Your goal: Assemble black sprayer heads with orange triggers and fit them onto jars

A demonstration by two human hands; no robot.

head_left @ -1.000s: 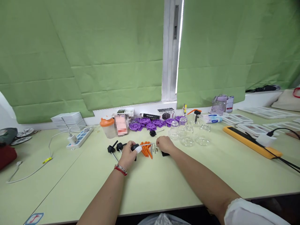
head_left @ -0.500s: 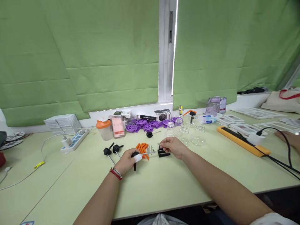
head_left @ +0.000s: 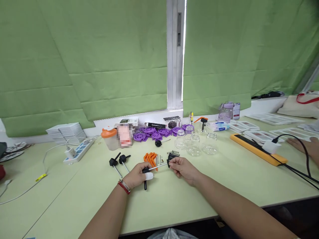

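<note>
My left hand (head_left: 137, 176) is closed around the black head of a metal rod (head_left: 159, 166), which points right; a black stub hangs below the fist. White tape wraps the thumb. My right hand (head_left: 183, 168) pinches a small black plastic piece (head_left: 168, 163) at the rod's tip. Whether the rod has entered the piece I cannot make out. Behind the right fingers lie more black pieces and several coil springs (head_left: 173, 153). Orange curved handles (head_left: 150, 160) and small metal pins (head_left: 159, 160) lie between the hands. Two similar black-headed rods (head_left: 123, 159) rest at the left.
Purple plastic discs (head_left: 157, 133) and glass jars (head_left: 193, 147) stand at the back. A lidded orange cup (head_left: 109, 136) is left of them. A yellow power strip (head_left: 258, 149) lies to the right, near another person's hand (head_left: 302, 146). A white power strip (head_left: 79, 152) lies left.
My right hand has drawn back toward me from the black pieces and brought one to the rod's tip. My left hand has shifted slightly nearer with the rod.
</note>
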